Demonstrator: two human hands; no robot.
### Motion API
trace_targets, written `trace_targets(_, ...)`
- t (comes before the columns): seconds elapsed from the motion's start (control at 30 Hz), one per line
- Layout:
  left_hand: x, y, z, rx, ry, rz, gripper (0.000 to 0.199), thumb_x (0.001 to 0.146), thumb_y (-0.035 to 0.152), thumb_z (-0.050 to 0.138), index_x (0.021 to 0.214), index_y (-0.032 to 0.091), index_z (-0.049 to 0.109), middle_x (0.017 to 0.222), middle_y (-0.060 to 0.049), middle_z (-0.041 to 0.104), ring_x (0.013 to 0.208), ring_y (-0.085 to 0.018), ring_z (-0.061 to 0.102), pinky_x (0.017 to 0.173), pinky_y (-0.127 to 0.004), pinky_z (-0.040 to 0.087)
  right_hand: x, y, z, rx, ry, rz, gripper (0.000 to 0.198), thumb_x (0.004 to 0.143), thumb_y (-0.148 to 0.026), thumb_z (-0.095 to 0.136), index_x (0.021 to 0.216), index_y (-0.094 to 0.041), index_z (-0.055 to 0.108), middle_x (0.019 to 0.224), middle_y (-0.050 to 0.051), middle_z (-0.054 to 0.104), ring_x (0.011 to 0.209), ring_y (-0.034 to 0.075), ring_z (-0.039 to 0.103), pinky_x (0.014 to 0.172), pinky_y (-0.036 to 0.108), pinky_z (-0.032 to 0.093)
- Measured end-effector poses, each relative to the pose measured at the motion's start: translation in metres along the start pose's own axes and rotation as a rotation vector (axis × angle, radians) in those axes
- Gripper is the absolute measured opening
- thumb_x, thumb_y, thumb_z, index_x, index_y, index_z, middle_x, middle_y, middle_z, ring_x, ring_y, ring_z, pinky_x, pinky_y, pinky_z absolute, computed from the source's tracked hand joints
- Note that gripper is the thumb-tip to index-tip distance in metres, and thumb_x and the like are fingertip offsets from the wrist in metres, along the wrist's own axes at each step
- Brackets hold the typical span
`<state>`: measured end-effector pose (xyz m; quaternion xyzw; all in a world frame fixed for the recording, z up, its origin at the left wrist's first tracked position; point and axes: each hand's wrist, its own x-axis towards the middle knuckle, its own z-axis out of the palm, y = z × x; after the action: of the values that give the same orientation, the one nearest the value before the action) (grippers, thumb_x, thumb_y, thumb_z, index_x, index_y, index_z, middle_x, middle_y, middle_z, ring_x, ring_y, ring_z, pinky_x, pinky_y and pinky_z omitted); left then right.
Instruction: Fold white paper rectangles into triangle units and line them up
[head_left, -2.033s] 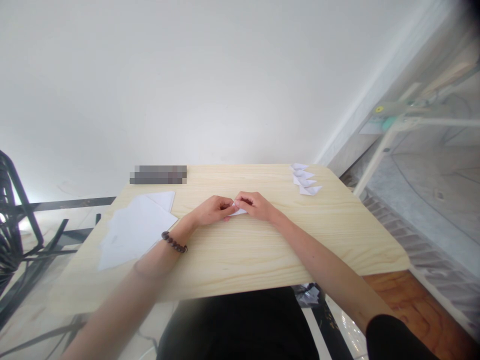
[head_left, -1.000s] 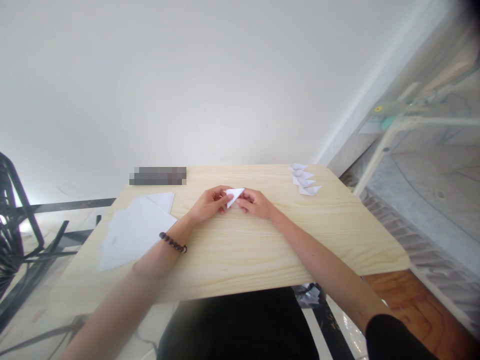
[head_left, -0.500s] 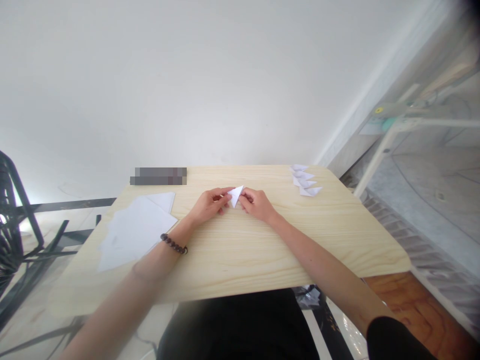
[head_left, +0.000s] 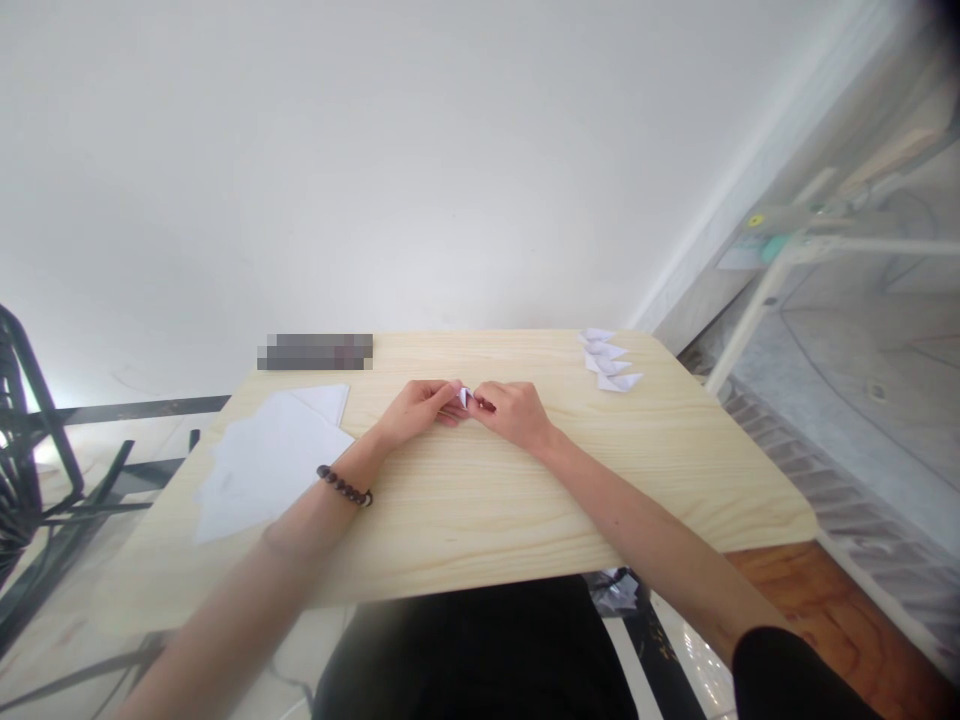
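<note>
A small piece of folded white paper [head_left: 465, 397] is pinched between my two hands above the middle of the table [head_left: 480, 510]. My left hand [head_left: 421, 408] is closed on its left side, thumb on top. From the right, my right hand [head_left: 514, 412] grips it with curled fingers. Most of the paper is hidden by the fingers; only a small pointed part shows. At the back right lie several folded paper boats [head_left: 615, 367], set in an overlapping row. To the left of my left hand lies a spread of white paper sheets [head_left: 274, 460].
A pixelated dark item [head_left: 319, 352] lies at the table's back left corner, near the white wall [head_left: 450, 180]. Dark metal chair parts [head_left: 37, 410] stand left of the table. A white metal frame [head_left: 757, 310] is on the right.
My fingers have closed in over the folded paper, so its wide triangular face no longer shows. The right hand has shifted slightly left and turned; the paper boats and sheets stay put.
</note>
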<state>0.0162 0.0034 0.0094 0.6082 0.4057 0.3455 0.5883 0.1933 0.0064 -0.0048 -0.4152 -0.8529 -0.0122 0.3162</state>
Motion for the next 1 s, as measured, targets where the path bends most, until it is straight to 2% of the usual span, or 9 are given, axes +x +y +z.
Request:
trace_targets(0.2, 0.0019, 0.0006, -0.0023, -0.038, -0.015, -0.017, 0.037, 0.072, 0.040, 0.057, 0.093, 0.009, 0.060, 0.090, -0.010, 0.064, 0.081, -0.018, 0.059, 0.080, -0.037, 0.047, -0.0009, -0.0012, 0.0032, -0.051, -0.030, 0.003, 0.020, 0.079, -0.031, 0.045, 0.070, -0.017, 0.056, 0.068, 0.003, 0.062, 0.057, 0.010, 0.049, 0.055, 0.023, 0.024)
trace_targets(0.47, 0.0037, 0.0001, -0.0016, -0.058, 0.055, 0.005, 0.033, 0.067, 0.036, 0.062, 0.088, 0.010, 0.060, 0.084, -0.007, 0.063, 0.082, -0.018, 0.058, 0.078, -0.037, 0.048, 0.0009, -0.0042, 0.0027, -0.061, 0.027, 0.076, 0.023, 0.079, -0.037, 0.046, 0.069, -0.017, 0.053, 0.062, -0.001, 0.056, 0.054, 0.008, 0.048, 0.052, 0.021, 0.025)
trace_targets(0.63, 0.0040, -0.0017, -0.0020, -0.079, 0.118, -0.006, 0.038, 0.065, 0.037, 0.064, 0.090, 0.009, 0.058, 0.078, -0.008, 0.065, 0.078, -0.018, 0.059, 0.077, -0.037, 0.047, 0.0024, -0.0040, 0.0006, 0.032, 0.030, 0.135, 0.013, 0.077, -0.028, 0.046, 0.070, -0.018, 0.050, 0.059, -0.003, 0.051, 0.052, 0.007, 0.044, 0.051, 0.019, 0.026)
trace_targets(0.8, 0.0038, -0.0031, -0.0041, -0.067, 0.127, 0.010, 0.037, 0.066, 0.036, 0.064, 0.091, 0.010, 0.059, 0.079, -0.007, 0.065, 0.076, -0.017, 0.059, 0.077, -0.035, 0.046, 0.0021, -0.0002, -0.0021, 0.201, -0.026, 0.110, 0.008, 0.076, -0.024, 0.045, 0.074, -0.018, 0.050, 0.060, -0.003, 0.049, 0.053, 0.007, 0.043, 0.053, 0.019, 0.029)
trace_targets(1.0, 0.0028, -0.0035, -0.0053, -0.086, 0.106, 0.073, 0.035, 0.065, 0.034, 0.066, 0.092, 0.012, 0.062, 0.085, -0.007, 0.065, 0.079, -0.017, 0.058, 0.076, -0.033, 0.046, 0.0009, 0.0056, -0.0059, 0.419, -0.123, 0.060, 0.014, 0.079, -0.024, 0.041, 0.085, -0.017, 0.051, 0.067, -0.002, 0.053, 0.053, 0.007, 0.043, 0.054, 0.019, 0.031)
